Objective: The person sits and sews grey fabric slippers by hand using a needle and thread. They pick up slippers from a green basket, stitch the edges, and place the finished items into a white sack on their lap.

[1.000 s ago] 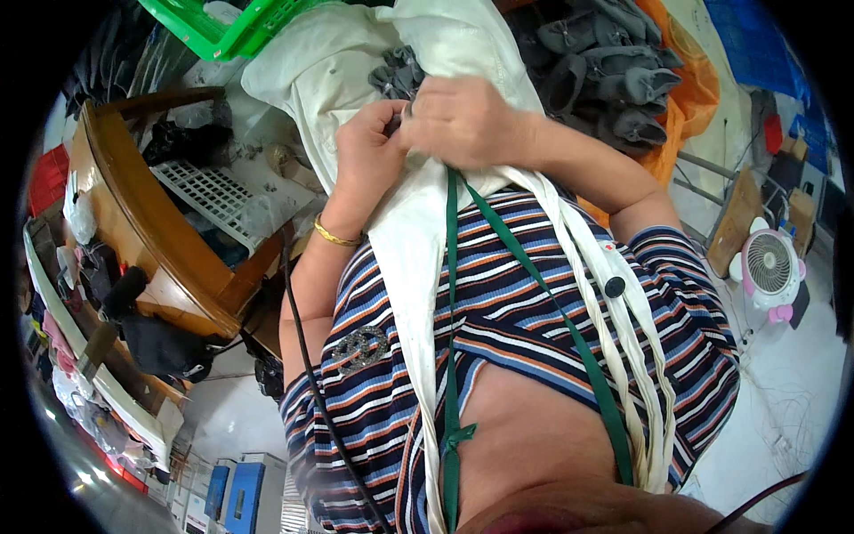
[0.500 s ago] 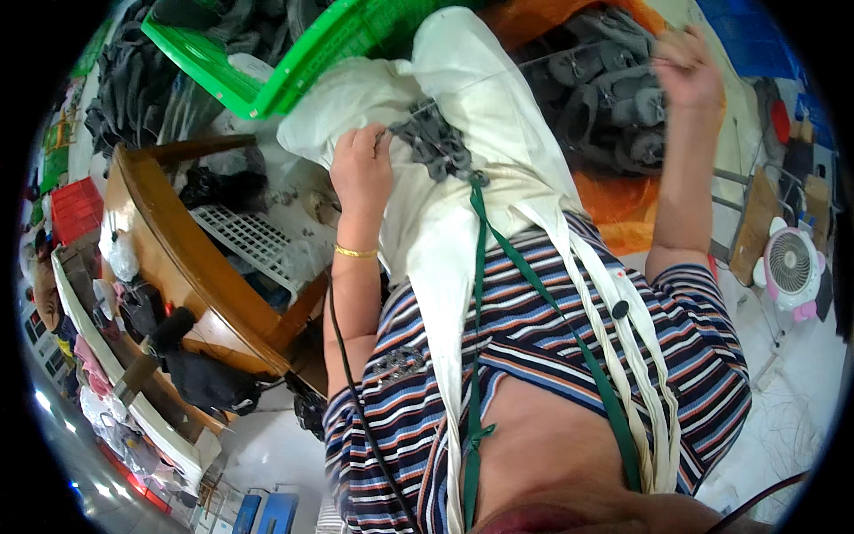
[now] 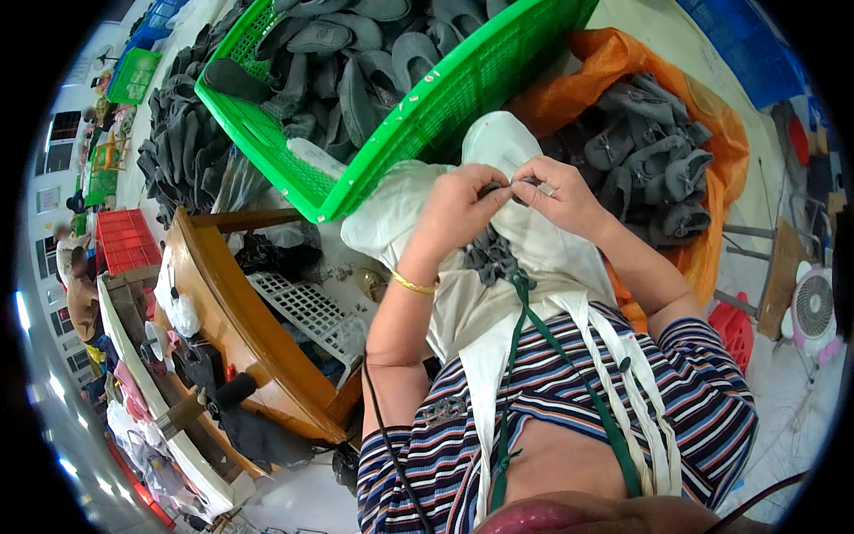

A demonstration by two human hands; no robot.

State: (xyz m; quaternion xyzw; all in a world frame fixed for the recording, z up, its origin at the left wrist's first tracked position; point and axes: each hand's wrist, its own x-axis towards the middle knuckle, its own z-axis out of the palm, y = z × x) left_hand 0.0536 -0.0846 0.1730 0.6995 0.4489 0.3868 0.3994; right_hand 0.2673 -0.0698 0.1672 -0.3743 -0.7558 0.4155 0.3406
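Close together above my lap, my left hand and my right hand pinch a small dark grey fabric piece between thumbs and fingers. Its exact shape is mostly hidden by the fingers. Just below the hands, a small heap of grey fabric pieces lies on my off-white apron. Any thread or needle at the fingertips is too fine to make out now.
A green basket full of grey shoes stands ahead of my knees. To the right, an orange sack holds grey shoes with small bows. At left are a wooden table and a white plastic grid; a fan stands far right.
My right hand, raised far out to the right with a thin thread stretched toward my left hand, has come back in beside it. The view has shifted, showing more of the basket.
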